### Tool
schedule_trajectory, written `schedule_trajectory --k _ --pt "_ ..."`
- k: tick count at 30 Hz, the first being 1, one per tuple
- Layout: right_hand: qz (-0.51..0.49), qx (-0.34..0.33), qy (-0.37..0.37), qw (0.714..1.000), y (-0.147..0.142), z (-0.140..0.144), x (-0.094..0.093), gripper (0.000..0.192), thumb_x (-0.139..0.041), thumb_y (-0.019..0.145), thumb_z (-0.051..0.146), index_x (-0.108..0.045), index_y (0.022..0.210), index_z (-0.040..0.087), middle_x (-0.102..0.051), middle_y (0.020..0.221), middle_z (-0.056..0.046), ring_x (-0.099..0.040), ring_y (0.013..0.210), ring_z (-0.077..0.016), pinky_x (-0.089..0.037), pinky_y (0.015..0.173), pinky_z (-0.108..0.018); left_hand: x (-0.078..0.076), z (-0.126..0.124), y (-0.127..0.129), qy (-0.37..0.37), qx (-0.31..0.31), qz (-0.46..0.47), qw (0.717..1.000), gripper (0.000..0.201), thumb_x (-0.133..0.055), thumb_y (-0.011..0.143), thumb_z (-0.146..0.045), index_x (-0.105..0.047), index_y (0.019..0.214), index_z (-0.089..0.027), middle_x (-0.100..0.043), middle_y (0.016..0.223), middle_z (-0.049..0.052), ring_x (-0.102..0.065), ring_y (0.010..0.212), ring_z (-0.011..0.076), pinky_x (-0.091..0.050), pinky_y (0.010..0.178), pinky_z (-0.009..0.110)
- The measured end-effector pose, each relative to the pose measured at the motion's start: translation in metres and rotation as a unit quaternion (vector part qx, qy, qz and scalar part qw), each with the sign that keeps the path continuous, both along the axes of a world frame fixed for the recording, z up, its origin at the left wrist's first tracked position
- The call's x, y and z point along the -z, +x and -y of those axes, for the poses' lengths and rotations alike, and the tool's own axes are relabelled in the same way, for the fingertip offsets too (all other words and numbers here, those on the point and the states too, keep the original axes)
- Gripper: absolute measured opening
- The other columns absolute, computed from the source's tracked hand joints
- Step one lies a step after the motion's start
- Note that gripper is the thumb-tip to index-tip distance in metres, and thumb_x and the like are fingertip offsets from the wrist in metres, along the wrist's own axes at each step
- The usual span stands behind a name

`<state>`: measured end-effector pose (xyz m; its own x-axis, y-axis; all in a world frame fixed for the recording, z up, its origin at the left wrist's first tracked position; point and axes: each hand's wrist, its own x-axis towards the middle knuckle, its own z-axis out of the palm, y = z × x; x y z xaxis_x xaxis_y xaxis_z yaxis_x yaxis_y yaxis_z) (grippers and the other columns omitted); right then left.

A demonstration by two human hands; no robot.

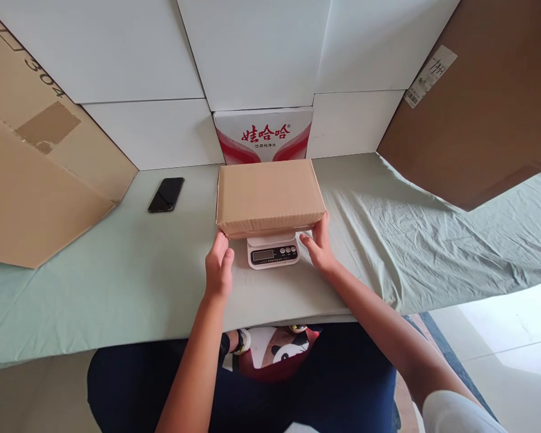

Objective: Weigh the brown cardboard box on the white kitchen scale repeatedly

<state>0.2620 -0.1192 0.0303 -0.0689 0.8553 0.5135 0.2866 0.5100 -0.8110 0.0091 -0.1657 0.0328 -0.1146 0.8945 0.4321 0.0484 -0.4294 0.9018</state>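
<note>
When gripping by the corners: spread support under the lower edges of the plain brown, flat rectangular cardboard box [270,191]; avoid pressing the broad top.
Box position: sits or hovers over a small white plastic scale [273,256], near the middle of the cloth-covered counter [117,270]; cannot tell whether fully resting on it.
Left hand [219,264]: touches the near left corner, with thumb apparently off the cardboard.
Right hand [320,245]: touches the near right corner, well apart from the left, with thumb also free; cannot tell firmness of either grip.
Handling: probably light to moderate, depending on unseen contents; fairly stiff at folds, likely to dent mid-panel; matte, so unlikely to slip.
Box surface: smooth on top, creased along the near edge.
Scale casing: rounded and smooth-looking, with a black strip, grey display and round buttons.
Counter cloth: pale green, wrinkled at the right.
Glossy black rectangular phone [166,194]: lies flat, left of the box.
</note>
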Motion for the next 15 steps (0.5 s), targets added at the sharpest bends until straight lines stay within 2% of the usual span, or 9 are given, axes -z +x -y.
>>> schedule_trajectory --k 3,10,15 --pt "-0.024 0.018 -0.029 0.999 -0.0009 0.0012 -0.0006 0.073 -0.054 0.089 0.064 -0.036 0.155 0.037 -0.046 0.137 -0.01 -0.042 0.131 -0.0341 -0.047 0.107 -0.056 0.0018 0.0032 0.0004 -0.018 -0.006 0.0 1.0 0.073 -0.051 0.098 -0.06 -0.045 0.159 -0.02 -0.049 0.163 0.014 -0.036 0.157 0.0331 -0.029 0.13 0.047" --pt "-0.022 0.026 -0.045 0.998 -0.0016 0.0025 -0.0032 0.065 -0.053 0.09 0.064 -0.045 0.146 0.034 -0.047 0.133 -0.011 -0.044 0.122 -0.0333 -0.047 0.104 -0.055 0.0041 0.0058 -0.0008 -0.048 -0.024 0.003 0.999 0.081 -0.053 0.095 -0.066 -0.045 0.159 -0.018 -0.047 0.164 0.013 -0.033 0.158 0.0324 -0.029 0.13 0.043" --pt "-0.019 0.034 -0.057 0.998 -0.0008 0.0025 -0.0049 0.059 -0.053 0.09 0.063 -0.049 0.141 0.033 -0.049 0.124 -0.01 -0.045 0.115 -0.0318 -0.047 0.103 -0.052 0.0044 0.0058 -0.0003 -0.042 -0.02 -0.01 0.999 0.078 -0.05 0.098 -0.063 -0.041 0.161 -0.019 -0.044 0.166 0.012 -0.031 0.159 0.0316 -0.028 0.131 0.044"
